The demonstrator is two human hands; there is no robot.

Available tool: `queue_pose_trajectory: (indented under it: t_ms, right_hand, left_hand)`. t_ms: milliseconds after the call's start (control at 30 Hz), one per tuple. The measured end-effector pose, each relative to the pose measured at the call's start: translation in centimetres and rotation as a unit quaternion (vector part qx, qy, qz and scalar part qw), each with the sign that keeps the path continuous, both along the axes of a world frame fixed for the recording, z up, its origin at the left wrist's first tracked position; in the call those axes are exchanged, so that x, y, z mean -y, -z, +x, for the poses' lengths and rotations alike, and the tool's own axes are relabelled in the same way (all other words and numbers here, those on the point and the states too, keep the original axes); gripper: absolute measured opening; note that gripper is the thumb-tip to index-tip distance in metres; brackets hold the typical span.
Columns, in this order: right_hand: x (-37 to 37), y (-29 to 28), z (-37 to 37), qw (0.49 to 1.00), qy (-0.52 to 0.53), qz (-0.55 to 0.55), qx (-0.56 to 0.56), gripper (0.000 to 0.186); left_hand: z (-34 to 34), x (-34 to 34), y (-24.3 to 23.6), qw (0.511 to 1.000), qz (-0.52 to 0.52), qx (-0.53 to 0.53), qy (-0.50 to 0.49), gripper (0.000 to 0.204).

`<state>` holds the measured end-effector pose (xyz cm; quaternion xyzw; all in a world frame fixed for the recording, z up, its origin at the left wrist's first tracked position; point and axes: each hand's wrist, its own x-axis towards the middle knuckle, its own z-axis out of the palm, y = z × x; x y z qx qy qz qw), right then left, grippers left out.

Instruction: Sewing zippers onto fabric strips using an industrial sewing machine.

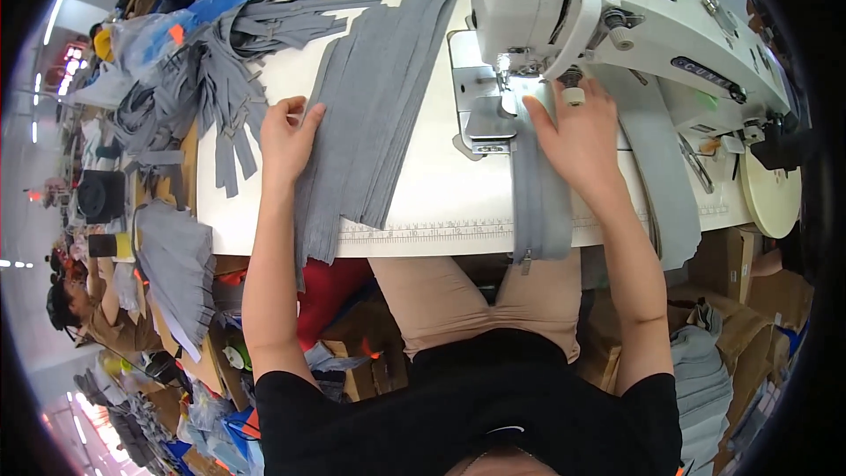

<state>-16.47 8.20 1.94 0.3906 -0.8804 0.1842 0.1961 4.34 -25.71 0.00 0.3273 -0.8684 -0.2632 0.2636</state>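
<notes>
1. The person's left hand (289, 137) is at the left side of a stack of grey strips (370, 97). Its fingers are curled in and the thumb lies against the stack's edge; whether they pinch any cloth, one cannot tell.

2. The right hand (582, 128) is palm down with fingers stretched forward and thumb spread to the left, pressing on cloth rather than gripping it. The fingertips are partly hidden behind a knob of the sewing machine (520, 18).

3. A grey zipper strip (539, 185) runs from under the needle area toward the person, its near end and metal zipper pull (527, 257) hanging just over the front edge of the white table (441, 194).

4. The stack slants across the table's left half, from near the back edge to the front edge, where its left part hangs over.

5. A tangled heap of narrow grey strips (238, 35) lies toward the table's back left corner, spilling past the left edge.

6. Right of the right hand, a wide grey cloth piece (661, 167) drapes over the front edge, with metal tweezers (701, 167) beside it, near the right end.

7. A ruler (423, 233) runs along the front edge.
</notes>
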Motion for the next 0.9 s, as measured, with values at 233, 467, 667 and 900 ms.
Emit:
queue_pose_trajectory:
  t_ms: [233, 467, 667, 900]
  right_hand:
    - [-2.8, -1.5, 2.2, 1.000, -0.006, -0.026, 0.002, 0.043]
    - [-3.1, -3.5, 5.1, 0.995, -0.032, -0.095, 0.026, 0.040]
    - [0.0, -2.0, 10.9, 0.881, -0.192, -0.185, 0.391, 0.047]
    - [0.2, -0.5, 10.4, 0.675, -0.212, -0.278, 0.650, 0.035]
  left_hand:
    - [0.0, 1.7, -0.9, 0.975, 0.222, -0.015, 0.019, 0.050]
    - [0.9, 2.3, -2.0, 0.976, 0.207, -0.056, -0.024, 0.030]
    - [-1.4, -12.3, -5.4, 0.968, 0.220, 0.002, 0.123, 0.019]
    - [-2.3, -15.6, -6.5, 0.870, 0.423, 0.030, 0.253, 0.027]
